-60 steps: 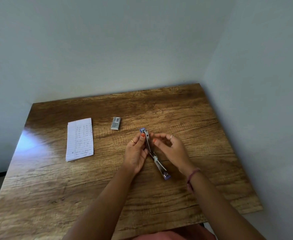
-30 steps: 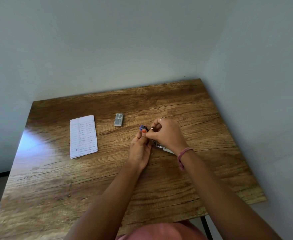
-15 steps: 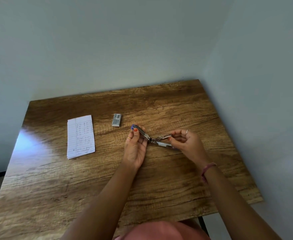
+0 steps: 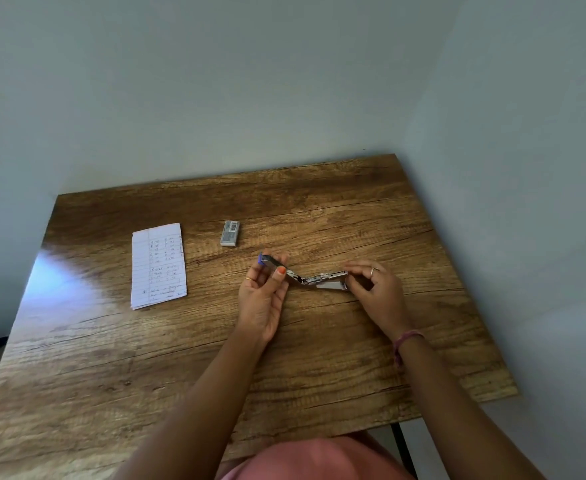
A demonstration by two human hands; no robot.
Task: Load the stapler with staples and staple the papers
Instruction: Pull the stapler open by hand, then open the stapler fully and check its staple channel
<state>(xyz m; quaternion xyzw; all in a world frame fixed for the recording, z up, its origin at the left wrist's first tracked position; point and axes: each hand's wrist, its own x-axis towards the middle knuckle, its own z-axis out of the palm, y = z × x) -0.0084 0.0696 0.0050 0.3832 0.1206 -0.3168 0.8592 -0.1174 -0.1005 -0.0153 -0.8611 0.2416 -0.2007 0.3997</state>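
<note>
A small metal stapler (image 4: 314,278) with a blue end cap is swung wide open just above the middle of the wooden table (image 4: 319,209). My left hand (image 4: 262,299) pinches its blue-tipped top arm between thumb and fingers. My right hand (image 4: 376,289) grips the far end of the other half, the staple channel and base. A small grey box of staples (image 4: 230,233) lies beyond the stapler. The lined papers (image 4: 158,265) with handwriting lie flat to the left.
The table stands in a corner, with walls close behind and to the right. Its front edge is near my lap. A bright glare patch lies on the left part of the tabletop.
The stapler has been unfolded from a nearly straight line along my view to a wide V lying left to right. My right hand swung out to the right with the lower half.
</note>
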